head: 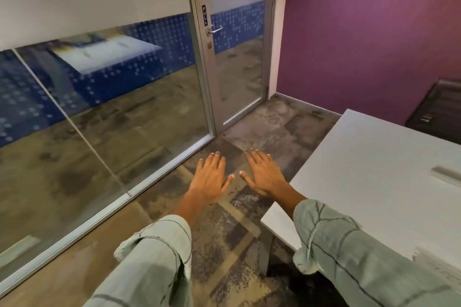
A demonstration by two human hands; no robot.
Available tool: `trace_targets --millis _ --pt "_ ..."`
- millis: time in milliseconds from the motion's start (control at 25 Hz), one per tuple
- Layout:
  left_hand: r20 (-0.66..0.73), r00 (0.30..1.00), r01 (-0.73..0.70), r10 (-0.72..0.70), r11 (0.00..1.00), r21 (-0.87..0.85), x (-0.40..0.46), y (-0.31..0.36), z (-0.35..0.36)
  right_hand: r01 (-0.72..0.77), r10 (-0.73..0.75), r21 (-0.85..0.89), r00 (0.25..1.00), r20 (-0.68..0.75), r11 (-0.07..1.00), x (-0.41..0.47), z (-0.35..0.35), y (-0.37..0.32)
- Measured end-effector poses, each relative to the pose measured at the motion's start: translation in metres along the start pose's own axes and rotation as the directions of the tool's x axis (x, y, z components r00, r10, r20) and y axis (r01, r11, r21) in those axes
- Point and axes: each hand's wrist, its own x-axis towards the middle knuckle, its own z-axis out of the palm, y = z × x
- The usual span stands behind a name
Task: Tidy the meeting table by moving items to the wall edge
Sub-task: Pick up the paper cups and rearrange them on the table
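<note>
I saw the glass wall and door ahead, the white meeting table at right by the purple wall — my 2 hands, left hand and right hand, hung flat over the carpet, fingers spread, holding nothing

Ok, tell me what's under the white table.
Under the white table, only one grey leg and dark shadow over patterned carpet show near its corner. The tabletop and right sleeve cover the rest.
</note>
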Motion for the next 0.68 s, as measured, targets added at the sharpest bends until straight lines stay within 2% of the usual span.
trace_targets --millis 120,320,520,680 --pt "0.029 0.998 -0.046 0.048 0.998 -0.043 0.061 -0.026 0.012 -0.113 0.113 0.009 0.994 -0.004 0.994 0.045 0.012 0.031" --pt "0.059 0.972 -0.226 0.229 0.973 -0.052 0.201 -0.068 0.041 -0.316 0.316 0.003 0.949 -0.025 0.949 0.138 0.039 0.082" --pt "0.08 0.911 -0.402 0.404 0.915 -0.04 0.348 -0.091 0.045 -0.53 0.532 0.043 0.846 -0.028 0.847 0.216 0.047 0.129" --pt "0.055 0.846 -0.526 0.531 0.847 -0.083 0.453 -0.074 0.04 -0.649 0.651 0.057 0.757 -0.044 0.759 0.267 0.042 0.185"
